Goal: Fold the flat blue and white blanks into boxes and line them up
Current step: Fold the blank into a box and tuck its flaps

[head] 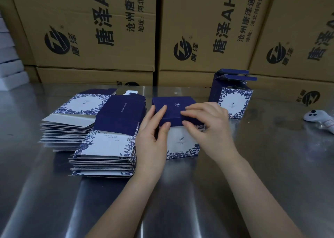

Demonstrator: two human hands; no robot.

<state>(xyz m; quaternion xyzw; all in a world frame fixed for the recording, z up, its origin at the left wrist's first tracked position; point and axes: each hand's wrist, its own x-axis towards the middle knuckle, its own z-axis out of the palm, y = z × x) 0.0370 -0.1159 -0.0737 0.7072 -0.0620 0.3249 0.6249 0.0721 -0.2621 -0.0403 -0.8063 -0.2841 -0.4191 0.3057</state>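
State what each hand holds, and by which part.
Both hold the blue-and-white cardboard box by its dark blue top: left hand at its left edge, right hand at its right.

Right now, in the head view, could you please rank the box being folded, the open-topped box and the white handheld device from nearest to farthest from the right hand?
1. Box being folded: under the right hand, fingers on its lid.
2. Open-topped box: just behind the hand, slightly right.
3. White handheld device: far off, at the view's right edge.
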